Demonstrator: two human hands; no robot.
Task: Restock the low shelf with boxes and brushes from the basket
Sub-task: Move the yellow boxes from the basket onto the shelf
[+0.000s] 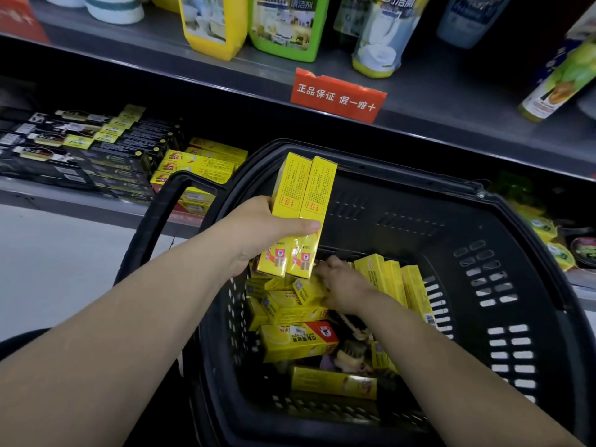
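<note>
While clasping two yellow boxes (300, 201) upright over the black basket (483, 201), digs into the loose stock below with the other hand.

Pinches the pair side by side in the left hand (258, 230), thumb laid across their fronts, forearm stretched out from near left; fine red print on the faces too small to read. Lowers the right hand (342, 285) knuckles-up onto the heaped boxes (298, 341) in the basket, fingers bent down among them; cannot tell whether anything is gripped. Bears a red panel with a black animal emblem on the nearest box, beside a brush (351, 346). Reads "正品保证 假一赔十" on the red tag (337, 95) clipped to the upper shelf edge, "清洁剂" on the green bottle (283, 24). Holds matching yellow cartons (200, 166) on the low shelf (64, 195), far left, next to black cartons (96, 150).
</note>
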